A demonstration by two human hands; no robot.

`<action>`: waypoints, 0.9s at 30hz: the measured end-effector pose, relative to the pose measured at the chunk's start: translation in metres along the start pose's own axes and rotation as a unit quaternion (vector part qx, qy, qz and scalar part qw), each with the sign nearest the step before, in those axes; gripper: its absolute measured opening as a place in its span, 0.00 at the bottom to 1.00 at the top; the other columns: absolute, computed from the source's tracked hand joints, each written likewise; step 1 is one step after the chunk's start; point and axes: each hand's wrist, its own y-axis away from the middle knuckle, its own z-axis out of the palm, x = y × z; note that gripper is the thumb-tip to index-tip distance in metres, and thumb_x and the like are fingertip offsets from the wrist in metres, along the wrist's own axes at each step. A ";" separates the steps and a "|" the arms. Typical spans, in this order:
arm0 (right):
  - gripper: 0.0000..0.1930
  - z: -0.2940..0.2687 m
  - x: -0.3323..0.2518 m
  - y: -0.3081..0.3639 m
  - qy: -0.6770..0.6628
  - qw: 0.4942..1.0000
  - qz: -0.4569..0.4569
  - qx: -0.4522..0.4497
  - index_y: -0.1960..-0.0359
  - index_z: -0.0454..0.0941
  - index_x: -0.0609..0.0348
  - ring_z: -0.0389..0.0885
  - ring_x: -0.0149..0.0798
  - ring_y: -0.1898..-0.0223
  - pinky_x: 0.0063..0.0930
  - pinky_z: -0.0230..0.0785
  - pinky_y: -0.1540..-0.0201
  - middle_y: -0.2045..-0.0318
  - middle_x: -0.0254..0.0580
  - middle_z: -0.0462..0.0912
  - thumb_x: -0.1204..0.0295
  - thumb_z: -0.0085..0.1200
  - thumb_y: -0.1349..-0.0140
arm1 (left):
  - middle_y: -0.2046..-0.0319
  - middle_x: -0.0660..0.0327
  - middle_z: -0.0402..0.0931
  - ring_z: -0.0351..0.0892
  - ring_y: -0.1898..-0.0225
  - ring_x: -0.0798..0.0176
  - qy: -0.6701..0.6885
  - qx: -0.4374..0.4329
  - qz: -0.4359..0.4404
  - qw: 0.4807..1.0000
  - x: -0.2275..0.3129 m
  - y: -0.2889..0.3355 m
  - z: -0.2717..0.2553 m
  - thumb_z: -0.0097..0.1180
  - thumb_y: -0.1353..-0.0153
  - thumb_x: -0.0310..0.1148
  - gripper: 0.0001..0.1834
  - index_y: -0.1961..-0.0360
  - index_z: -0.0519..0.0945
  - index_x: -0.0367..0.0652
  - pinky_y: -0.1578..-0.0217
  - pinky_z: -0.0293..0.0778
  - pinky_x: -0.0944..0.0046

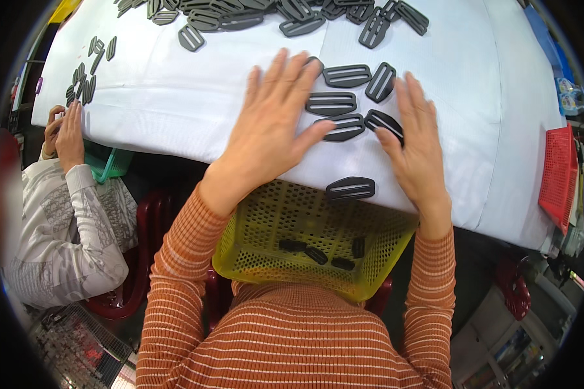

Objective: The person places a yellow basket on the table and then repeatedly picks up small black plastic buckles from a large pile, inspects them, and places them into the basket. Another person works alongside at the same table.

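Observation:
Several black plastic strap buckles with slots lie on the white-covered table between my two hands. My left hand is spread flat at their left side, its thumb touching the nearest of them and its fingers partly covering one at the back. On the right, my right hand has its fingers stretched out, with the thumb beside a tilted buckle. Neither hand grips anything. One buckle lies by itself close to the table's near edge. Below that edge, a yellow-green perforated basket at my lap contains several more buckles.
A large heap of buckles lies at the far side of the white tabletop. At the left, another person's hands are near a small group of buckles, above a green basket. A red basket stands at the right edge.

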 end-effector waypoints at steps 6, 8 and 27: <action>0.34 -0.006 -0.009 0.007 0.004 0.990 -0.090 -0.113 0.31 0.62 0.59 0.54 0.50 0.26 0.51 0.43 0.27 0.28 0.48 0.58 0.57 0.53 0.35 | 0.26 0.49 0.51 0.44 0.24 0.45 0.014 -0.108 0.086 0.990 0.014 -0.007 0.001 0.53 0.34 0.46 0.38 0.28 0.57 0.41 0.29 0.42 0.39; 0.34 -0.022 -0.023 0.036 -0.022 0.979 -0.094 -0.179 0.30 0.62 0.58 0.55 0.49 0.26 0.53 0.44 0.27 0.28 0.49 0.58 0.57 0.53 0.35 | 0.26 0.49 0.49 0.44 0.24 0.44 0.049 -0.179 0.080 0.979 0.023 0.015 -0.016 0.53 0.34 0.43 0.38 0.27 0.56 0.41 0.29 0.42 0.38; 0.17 0.031 0.075 -0.162 0.026 0.988 -0.016 0.151 0.51 0.83 0.50 0.74 0.44 0.43 0.47 0.54 0.33 0.49 0.38 0.81 0.57 0.48 0.30 | 0.32 0.40 0.57 0.61 0.33 0.36 0.190 0.344 0.293 0.872 0.032 -0.036 -0.157 0.63 0.40 0.35 0.42 0.29 0.56 0.36 0.38 0.64 0.34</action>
